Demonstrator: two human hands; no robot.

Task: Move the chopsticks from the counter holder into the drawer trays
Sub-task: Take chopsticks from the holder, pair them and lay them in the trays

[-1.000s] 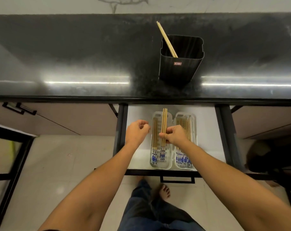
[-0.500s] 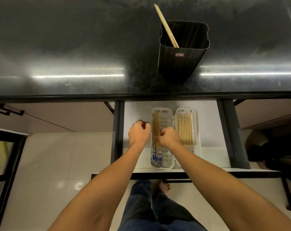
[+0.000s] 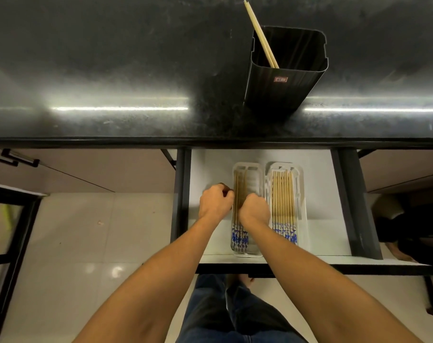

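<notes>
— Black counter (image 3: 111, 70) on top, and under it the white drawer (image 3: 210, 169) stands pulled out. What changed in the last second?

— A second ago the right hand (image 3: 254, 211) held a pair of chopsticks lifted over the left tray (image 3: 256, 174). Now the pair lies down flat among the chopsticks in that tray (image 3: 239, 191), and the hand sits low on them, curled into a fist. Whether it is pinching them or has let go, one cannot tell.

— And the left hand (image 3: 215, 201)?

— Also curled, touching the left edge of the tray. It seems to steady or align the sticks; if it grips something is hidden.

— So the task is nearly done?

— Probably. The right tray (image 3: 302, 194) looks full, and only one pair (image 3: 260, 33) leans in the black holder (image 3: 284, 95) on the counter. That pair is likely next.
</notes>
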